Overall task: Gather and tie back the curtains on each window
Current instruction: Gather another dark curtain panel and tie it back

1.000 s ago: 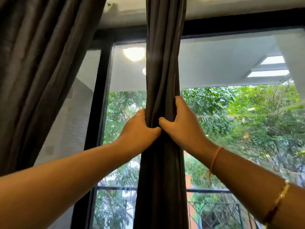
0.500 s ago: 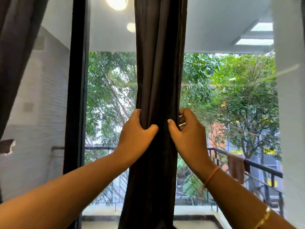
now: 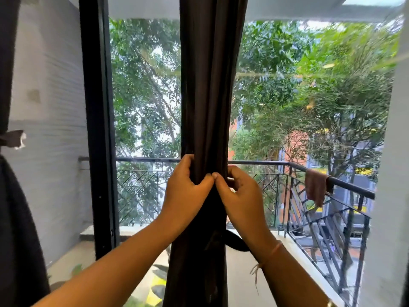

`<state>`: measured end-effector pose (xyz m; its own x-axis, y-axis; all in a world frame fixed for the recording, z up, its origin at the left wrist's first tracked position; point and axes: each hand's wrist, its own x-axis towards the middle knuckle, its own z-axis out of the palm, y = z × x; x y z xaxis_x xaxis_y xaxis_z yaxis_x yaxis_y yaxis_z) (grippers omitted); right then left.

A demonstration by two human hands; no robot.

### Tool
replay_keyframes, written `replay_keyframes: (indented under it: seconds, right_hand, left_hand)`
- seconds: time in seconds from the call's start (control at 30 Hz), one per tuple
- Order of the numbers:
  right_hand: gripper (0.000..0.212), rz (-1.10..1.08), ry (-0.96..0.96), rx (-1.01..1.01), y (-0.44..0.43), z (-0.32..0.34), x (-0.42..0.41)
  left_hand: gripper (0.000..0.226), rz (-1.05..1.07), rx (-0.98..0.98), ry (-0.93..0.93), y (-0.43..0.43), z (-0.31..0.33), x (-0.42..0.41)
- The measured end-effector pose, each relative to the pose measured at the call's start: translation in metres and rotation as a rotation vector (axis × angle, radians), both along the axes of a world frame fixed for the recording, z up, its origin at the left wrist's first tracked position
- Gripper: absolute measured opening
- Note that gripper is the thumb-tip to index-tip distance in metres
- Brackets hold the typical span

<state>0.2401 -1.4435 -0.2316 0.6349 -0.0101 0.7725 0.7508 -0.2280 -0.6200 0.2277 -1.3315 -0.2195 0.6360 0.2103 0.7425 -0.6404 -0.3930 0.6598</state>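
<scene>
Both hands' grip: left hand (image 3: 188, 191), right hand (image 3: 240, 196) encircle gathered curtain (image 3: 210, 96).

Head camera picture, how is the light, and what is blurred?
In the head view the curtain is backlit and dark against bright daylight; the left hand and right hand gripping it look sharp; trees at right and the wall at left smear with blur; faint reflections streak the glass.

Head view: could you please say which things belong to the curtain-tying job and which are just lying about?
Job: gathered curtain, gripped by left hand and right hand; dark strap below.
Lying about: cloth on balcony railing; window frame.
</scene>
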Motion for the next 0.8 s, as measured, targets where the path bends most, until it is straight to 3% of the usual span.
replay_keyframes:
  seconds: [0.27, 0.37, 0.47, 0.63, 0.8]
  right_hand:
    - [0.039, 0.088, -0.064, 0.066, -0.006, -0.025, 0.003]
    - [0.027, 0.084, -0.153, 0.033, -0.009, -0.03, 0.002]
    - [0.029, 0.084, -0.236, -0.012, -0.011, -0.033, 0.0]
    - [0.034, 0.08, -0.264, -0.055, -0.015, -0.031, -0.005]
    - [0.026, 0.036, -0.212, -0.07, -0.024, -0.034, 0.02]
  left_hand:
    - [0.018, -0.129, -0.206, -0.02, -0.011, -0.039, -0.014]
    - [0.022, -0.065, -0.199, -0.027, -0.017, -0.047, -0.017]
    - [0.025, -0.09, -0.2, -0.045, -0.025, -0.049, -0.017]
    - [0.023, -0.064, -0.057, -0.088, -0.03, -0.05, -0.012]
    - [0.03, 0.038, -0.113, -0.092, -0.037, -0.056, 0.004]
